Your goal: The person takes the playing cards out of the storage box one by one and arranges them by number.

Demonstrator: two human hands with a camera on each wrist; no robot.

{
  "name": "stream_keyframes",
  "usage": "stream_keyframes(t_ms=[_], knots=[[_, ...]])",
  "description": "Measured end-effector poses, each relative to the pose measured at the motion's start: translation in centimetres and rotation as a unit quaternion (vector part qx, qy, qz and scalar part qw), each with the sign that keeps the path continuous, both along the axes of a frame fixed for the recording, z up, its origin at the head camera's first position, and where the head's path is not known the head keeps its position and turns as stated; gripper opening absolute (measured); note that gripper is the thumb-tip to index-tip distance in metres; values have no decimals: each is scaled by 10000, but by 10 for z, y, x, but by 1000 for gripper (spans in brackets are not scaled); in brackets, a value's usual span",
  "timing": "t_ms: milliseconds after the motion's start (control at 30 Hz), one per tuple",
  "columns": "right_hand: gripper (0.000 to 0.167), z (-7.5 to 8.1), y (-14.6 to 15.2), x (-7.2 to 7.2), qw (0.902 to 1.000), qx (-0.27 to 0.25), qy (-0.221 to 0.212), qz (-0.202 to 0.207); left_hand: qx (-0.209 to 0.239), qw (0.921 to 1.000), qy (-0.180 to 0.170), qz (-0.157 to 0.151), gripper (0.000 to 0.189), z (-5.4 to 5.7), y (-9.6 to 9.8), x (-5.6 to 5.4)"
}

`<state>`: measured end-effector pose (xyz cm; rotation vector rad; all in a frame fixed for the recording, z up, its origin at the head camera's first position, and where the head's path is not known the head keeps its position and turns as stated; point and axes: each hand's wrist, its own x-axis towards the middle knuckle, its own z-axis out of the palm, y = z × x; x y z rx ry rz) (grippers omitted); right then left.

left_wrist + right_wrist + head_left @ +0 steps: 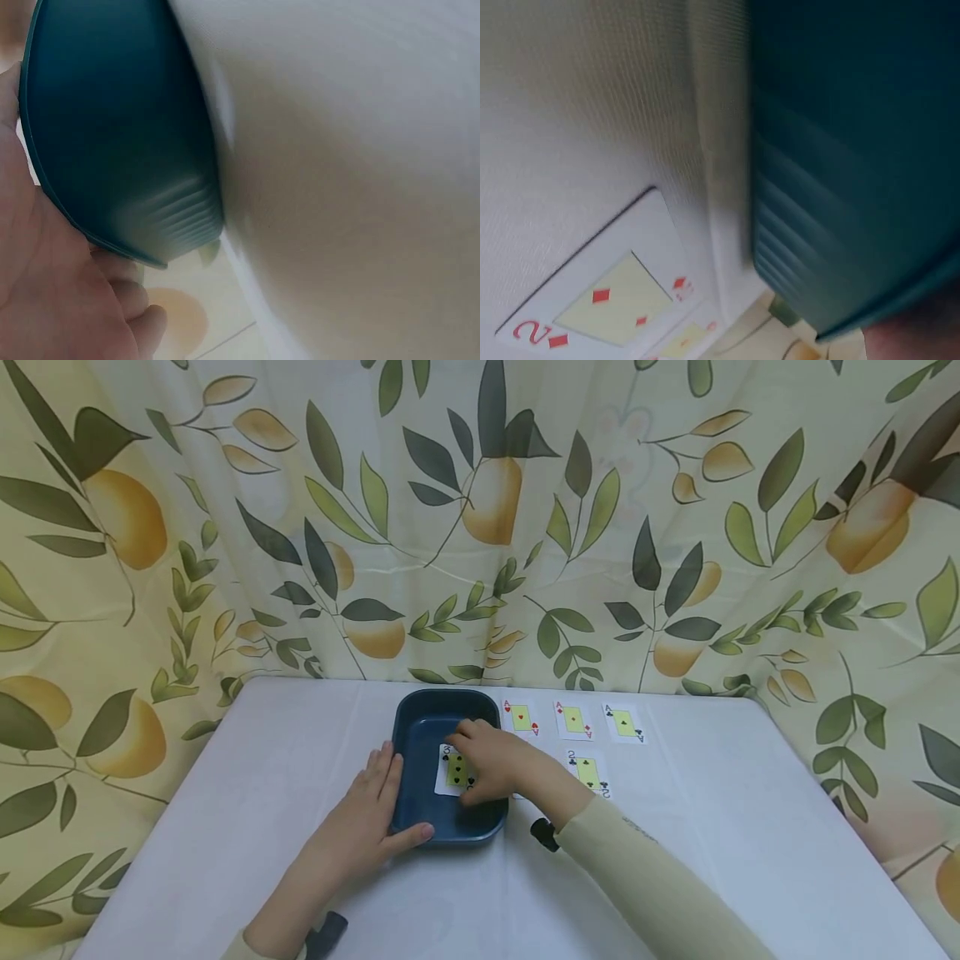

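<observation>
A dark blue rectangular tray (411,822) stands on the white-covered table. My left hand (358,827) holds its near left corner, fingers along the left side and thumb over the front rim. In the left wrist view that hand (56,292) wraps the rim. My right hand (495,760) reaches in over the tray's right side. It grips a playing card (447,785) with a black 3, fingers at the card's far edge and thumb at its near edge. The card's right part is hidden under the hand.
Right of the tray lie the ace of hearts (521,718), ace of diamonds (573,720) and ace of clubs (624,723) in a row. Nearer are the two of clubs (587,772) and the two of diamonds (611,296), mostly hidden from the head view. A patterned curtain (450,568) hangs behind.
</observation>
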<state>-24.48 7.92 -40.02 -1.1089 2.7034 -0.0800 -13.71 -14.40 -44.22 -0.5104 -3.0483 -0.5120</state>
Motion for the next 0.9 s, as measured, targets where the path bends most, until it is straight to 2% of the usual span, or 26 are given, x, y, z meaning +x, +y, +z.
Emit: stream_keyframes(t_ms=[167, 367, 500, 733, 900], knots=[[84, -7, -14, -4, 9986, 521, 109, 26, -181, 9996, 197, 53, 109, 0, 0, 1], [84, -8, -24, -6, 9952, 942, -20, -253, -250, 9993, 285, 53, 108, 0, 2, 0], [84, -10, -25, -6, 9948, 972, -58, -310, -274, 9993, 244, 53, 109, 0, 3, 1], [86, -10, -26, -4, 9959, 886, 62, -159, -182, 9997, 169, 71, 109, 2, 3, 2], [89, -13, -24, -3, 9978, 638, 28, -187, -183, 9996, 211, 26, 108, 2, 4, 1]])
